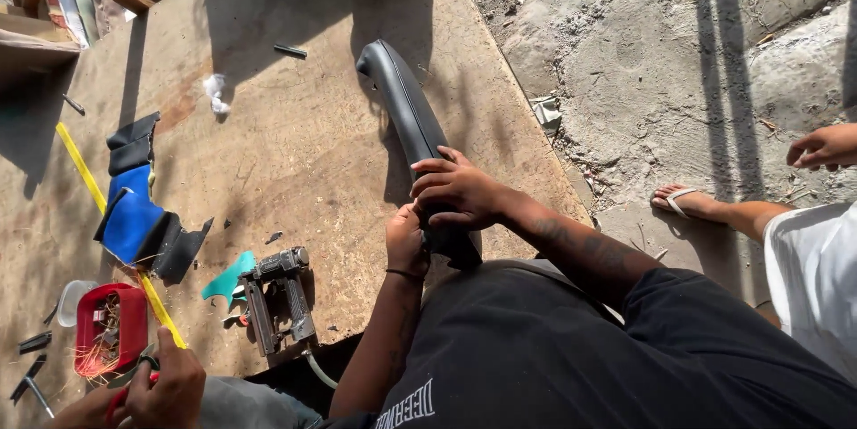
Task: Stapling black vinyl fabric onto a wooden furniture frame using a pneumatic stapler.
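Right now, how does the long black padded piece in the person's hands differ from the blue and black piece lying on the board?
The long black padded piece is all black, slim and curved; the blue and black piece is two-coloured, shorter and folded. The first is gripped by the left hand and right hand; the second lies untouched. Both rest on the wooden board.

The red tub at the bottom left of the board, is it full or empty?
Partly filled. The red tub sits open-topped on the wooden board, with a tangle of small bits and orange strands inside; how deep the pile goes cannot be told.
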